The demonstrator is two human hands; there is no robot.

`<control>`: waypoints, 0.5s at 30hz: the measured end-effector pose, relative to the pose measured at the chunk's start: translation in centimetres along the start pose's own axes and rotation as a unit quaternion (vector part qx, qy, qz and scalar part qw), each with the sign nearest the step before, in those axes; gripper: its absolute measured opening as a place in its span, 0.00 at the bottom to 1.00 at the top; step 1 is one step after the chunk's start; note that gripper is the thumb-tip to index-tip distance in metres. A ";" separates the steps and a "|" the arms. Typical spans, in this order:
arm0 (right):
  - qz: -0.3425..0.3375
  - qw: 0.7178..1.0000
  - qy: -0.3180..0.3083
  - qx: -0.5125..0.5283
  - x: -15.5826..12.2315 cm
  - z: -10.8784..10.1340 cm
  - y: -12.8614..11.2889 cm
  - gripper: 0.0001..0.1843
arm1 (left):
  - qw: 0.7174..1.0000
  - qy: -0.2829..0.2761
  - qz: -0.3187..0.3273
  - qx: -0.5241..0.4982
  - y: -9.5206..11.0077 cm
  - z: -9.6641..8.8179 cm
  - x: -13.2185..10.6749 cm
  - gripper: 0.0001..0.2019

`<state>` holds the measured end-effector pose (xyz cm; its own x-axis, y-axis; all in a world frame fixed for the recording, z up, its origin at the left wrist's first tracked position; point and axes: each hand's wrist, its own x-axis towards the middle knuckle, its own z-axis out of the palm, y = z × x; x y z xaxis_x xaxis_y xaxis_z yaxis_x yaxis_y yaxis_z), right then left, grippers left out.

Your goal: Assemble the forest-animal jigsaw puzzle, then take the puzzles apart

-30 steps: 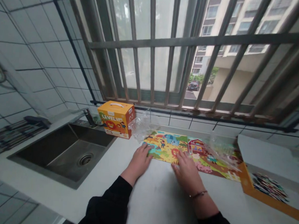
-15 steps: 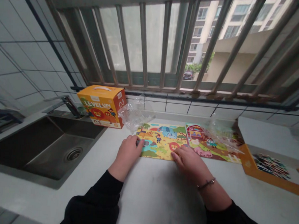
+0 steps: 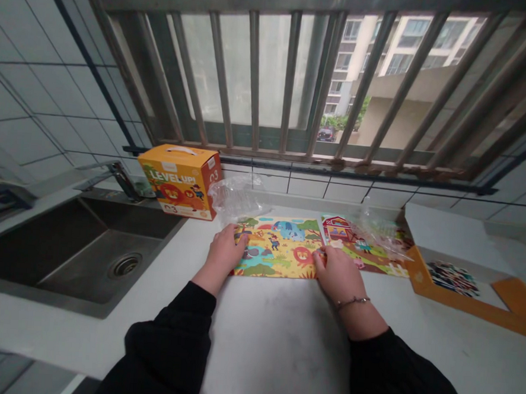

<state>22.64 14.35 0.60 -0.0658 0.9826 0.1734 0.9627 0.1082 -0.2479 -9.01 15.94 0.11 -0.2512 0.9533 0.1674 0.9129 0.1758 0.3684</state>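
A yellow picture board (image 3: 281, 254) printed with safari animals, among them a blue elephant and a lion, lies on the white counter in front of me. My left hand (image 3: 224, 253) grips its left edge, thumb on top and the other fingers curled round the side. At the right edge, my right hand (image 3: 340, 278) holds the board the same way, near the lower corner. Some of its fingertips are hidden. Beside it on the right is a farm picture board (image 3: 381, 261) with a red barn, partly covered by my right hand and clear plastic wrapping (image 3: 376, 233).
An orange "LEVEL UP!" box (image 3: 179, 183) stands at the back left by crumpled clear plastic (image 3: 236, 195). On the left is a steel sink (image 3: 85, 263) with a faucet (image 3: 124, 179). An open box (image 3: 439, 297) with many small pieces sits at right. Window bars (image 3: 252, 77) rise behind.
My right hand has moved from the board's front edge to its right edge, uncovering the lion. My left hand keeps its hold on the left edge. The camera view has shifted slightly.
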 end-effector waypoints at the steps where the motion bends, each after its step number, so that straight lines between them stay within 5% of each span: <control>1: -0.007 1.000 -0.005 -0.005 0.0 -0.1 0.0 0.21 | 1.000 0.000 -0.001 -0.005 -0.1 0.1 0.2 0.23; 8: -0.014 0.999 -0.032 -0.006 0.0 -0.3 -0.2 0.23 | 1.000 0.004 -0.022 -0.021 -1.0 -0.2 1.8 0.20; 15: 0.070 0.997 -0.030 0.007 0.2 -0.6 0.2 0.22 | 0.999 0.001 -0.016 -0.044 -0.5 -0.8 1.6 0.18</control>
<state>22.93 14.47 1.18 0.0527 0.9954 0.0795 0.9601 -0.0286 -0.2783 -10.18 17.14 0.94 -0.2802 0.9471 0.1567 0.8729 0.1835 0.4521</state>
